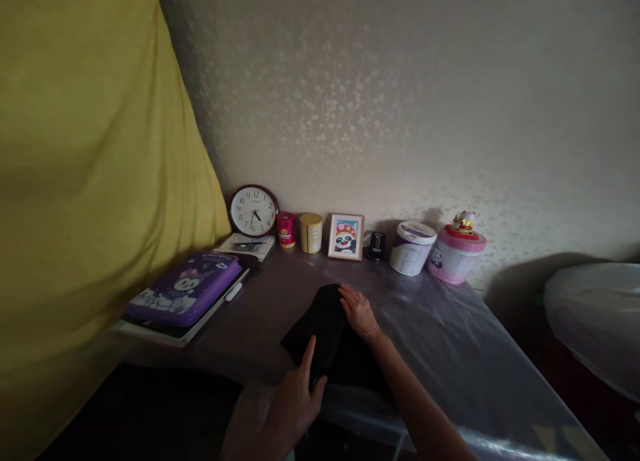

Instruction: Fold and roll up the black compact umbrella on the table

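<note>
A piece of black cloth (pixel 323 331), folded over itself, lies on the table in front of me. My left hand (pixel 296 397) rests at its near left part. The index finger points forward over the fabric and the thumb stands apart; the other fingers are hidden. On the cloth's far right edge lies my right hand (pixel 359 313), palm down with the fingers stretched out flat. The near part of the cloth blends into the dark, so its full outline does not show.
Left on the table (pixel 435 341) are a purple Kuromi case (pixel 190 289) on books and a white marker (pixel 233 292). Along the wall stand a clock (pixel 254 211), red can (pixel 286 231), yellow can (pixel 311 234), panda picture frame (pixel 346 237), white tub (pixel 411 249) and pink tub (pixel 456 255).
</note>
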Demonstrator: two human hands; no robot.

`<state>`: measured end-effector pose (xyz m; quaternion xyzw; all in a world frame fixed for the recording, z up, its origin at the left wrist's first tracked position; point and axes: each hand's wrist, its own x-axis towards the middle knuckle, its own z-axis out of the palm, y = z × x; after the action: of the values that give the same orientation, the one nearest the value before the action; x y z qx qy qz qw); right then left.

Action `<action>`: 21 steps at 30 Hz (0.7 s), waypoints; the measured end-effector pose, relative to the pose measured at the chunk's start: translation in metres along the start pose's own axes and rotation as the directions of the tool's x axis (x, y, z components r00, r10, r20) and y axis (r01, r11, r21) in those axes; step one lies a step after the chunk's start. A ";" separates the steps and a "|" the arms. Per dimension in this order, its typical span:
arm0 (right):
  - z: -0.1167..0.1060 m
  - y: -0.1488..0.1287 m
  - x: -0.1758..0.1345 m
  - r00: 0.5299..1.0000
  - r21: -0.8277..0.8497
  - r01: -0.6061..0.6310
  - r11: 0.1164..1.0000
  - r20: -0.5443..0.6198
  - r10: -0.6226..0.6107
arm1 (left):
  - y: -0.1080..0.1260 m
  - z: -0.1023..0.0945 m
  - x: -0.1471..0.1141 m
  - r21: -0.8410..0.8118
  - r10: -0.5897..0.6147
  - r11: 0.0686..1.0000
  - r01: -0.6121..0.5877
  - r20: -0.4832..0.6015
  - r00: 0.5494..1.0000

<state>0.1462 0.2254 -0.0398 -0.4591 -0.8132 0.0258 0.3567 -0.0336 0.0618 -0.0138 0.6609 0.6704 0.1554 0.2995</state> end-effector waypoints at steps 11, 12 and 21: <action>-0.005 -0.018 -0.012 0.995 0.189 -0.097 0.977 0.019 0.095 | -0.009 0.003 0.006 -0.020 -0.001 1.000 0.002 0.006 1.000; -0.009 -0.010 -0.010 0.970 0.212 -0.241 0.947 0.014 0.243 | -0.009 0.003 0.006 -0.018 0.000 1.000 0.000 -0.001 1.000; -0.051 0.037 -0.044 0.778 0.318 -0.620 0.717 0.131 0.614 | -0.003 -0.002 0.002 -0.043 -0.052 0.998 0.052 0.011 0.999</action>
<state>0.2183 0.1980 -0.0398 -0.6337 -0.5991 0.2882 0.3956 -0.0376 0.0636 -0.0145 0.6374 0.6824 0.1586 0.3208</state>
